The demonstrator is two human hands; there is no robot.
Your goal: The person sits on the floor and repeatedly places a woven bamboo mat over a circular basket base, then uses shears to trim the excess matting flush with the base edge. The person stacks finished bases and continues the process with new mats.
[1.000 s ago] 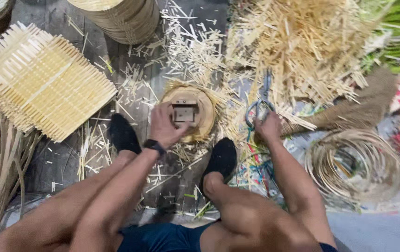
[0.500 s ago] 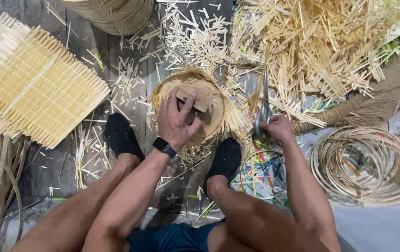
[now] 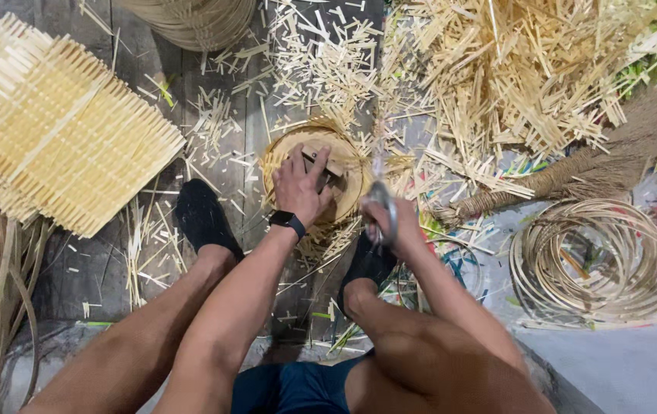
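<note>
Wooden floor bears a round woven disc [image 3: 348, 165] under the left hand's [image 3: 300, 186] pressing grip; right hand [image 3: 390, 222] clenches scissors [image 3: 381, 201].

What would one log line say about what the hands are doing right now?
left hand: pressing small wooden block on round woven piece | right hand: gripping scissors | floor: bamboo scraps

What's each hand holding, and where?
Left hand presses the small dark block on the round woven bamboo disc. Right hand grips metal scissors by the handle loops.
</note>
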